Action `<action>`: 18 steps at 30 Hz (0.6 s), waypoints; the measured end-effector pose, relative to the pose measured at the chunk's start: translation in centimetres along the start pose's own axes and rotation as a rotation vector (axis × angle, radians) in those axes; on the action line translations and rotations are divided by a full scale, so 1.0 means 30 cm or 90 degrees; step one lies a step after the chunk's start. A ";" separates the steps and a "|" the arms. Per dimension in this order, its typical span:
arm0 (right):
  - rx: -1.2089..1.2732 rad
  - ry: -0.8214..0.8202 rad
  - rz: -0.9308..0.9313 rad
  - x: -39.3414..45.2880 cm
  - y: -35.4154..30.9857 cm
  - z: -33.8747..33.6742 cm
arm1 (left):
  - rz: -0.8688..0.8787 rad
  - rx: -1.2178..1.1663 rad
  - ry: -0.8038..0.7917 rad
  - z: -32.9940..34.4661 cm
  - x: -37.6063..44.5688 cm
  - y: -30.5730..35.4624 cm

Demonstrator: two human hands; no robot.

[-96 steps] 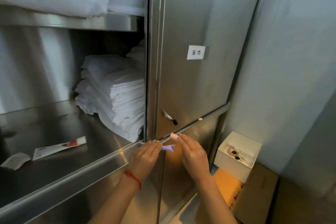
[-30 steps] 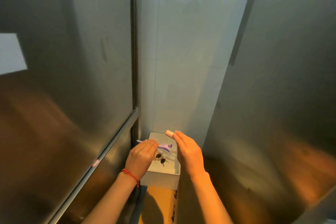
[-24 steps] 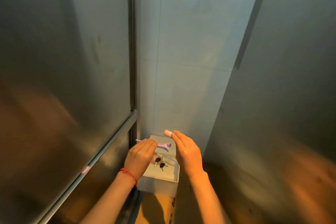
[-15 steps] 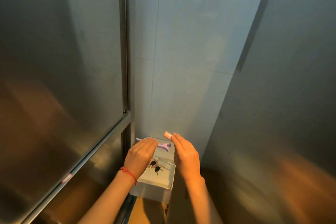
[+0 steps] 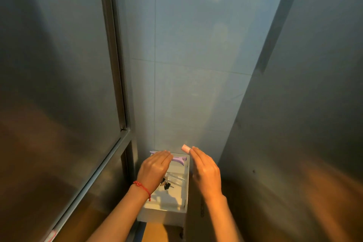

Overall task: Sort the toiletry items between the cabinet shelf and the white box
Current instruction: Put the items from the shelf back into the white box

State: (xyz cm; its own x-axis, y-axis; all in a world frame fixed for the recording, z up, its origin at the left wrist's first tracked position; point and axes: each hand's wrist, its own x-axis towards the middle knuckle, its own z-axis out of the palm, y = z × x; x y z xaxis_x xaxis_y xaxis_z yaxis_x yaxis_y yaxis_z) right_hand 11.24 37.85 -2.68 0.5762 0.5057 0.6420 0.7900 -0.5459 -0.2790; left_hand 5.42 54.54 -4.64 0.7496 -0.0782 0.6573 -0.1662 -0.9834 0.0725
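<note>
The white box [image 5: 163, 216] sits low in the corner between the steel cabinet and the tiled wall. My left hand [image 5: 155, 169] hovers over its far left part, fingers shut on a purple hair clip [image 5: 179, 159] that sticks out to the right. My right hand [image 5: 205, 171] is just right of the box's rim, pinching a small pink tube [image 5: 185, 147] at the fingertips. Inside the box lie black-headed keys [image 5: 167, 184] and a clear plastic wrapper [image 5: 176, 178]. The cabinet shelf is out of view.
A shut steel cabinet door [image 5: 59, 84] fills the left side. A grey panel [image 5: 304, 104] closes off the right. A tiled wall [image 5: 186, 65] stands behind the box. A cardboard carton [image 5: 198, 208] lies under and right of the box.
The view has swung from the open shelf to the corner with the box. Both hands carried the clip and pink tube there and have lowered over the box.
</note>
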 end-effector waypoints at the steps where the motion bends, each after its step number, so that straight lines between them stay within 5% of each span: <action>1: -0.001 -0.002 0.005 0.007 0.004 0.012 | -0.001 -0.007 0.000 0.015 0.007 -0.015; 18: 0.003 -0.068 0.008 0.082 0.120 0.227 | -0.037 -0.016 -0.044 0.217 -0.009 -0.152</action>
State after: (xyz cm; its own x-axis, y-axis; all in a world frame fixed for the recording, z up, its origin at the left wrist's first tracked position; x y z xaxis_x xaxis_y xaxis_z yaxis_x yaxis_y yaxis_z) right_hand 16.94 41.66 -6.99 0.6054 0.5675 0.5580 0.7830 -0.5503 -0.2899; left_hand 10.13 57.97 -10.03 0.8010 -0.0325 0.5978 -0.1358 -0.9824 0.1284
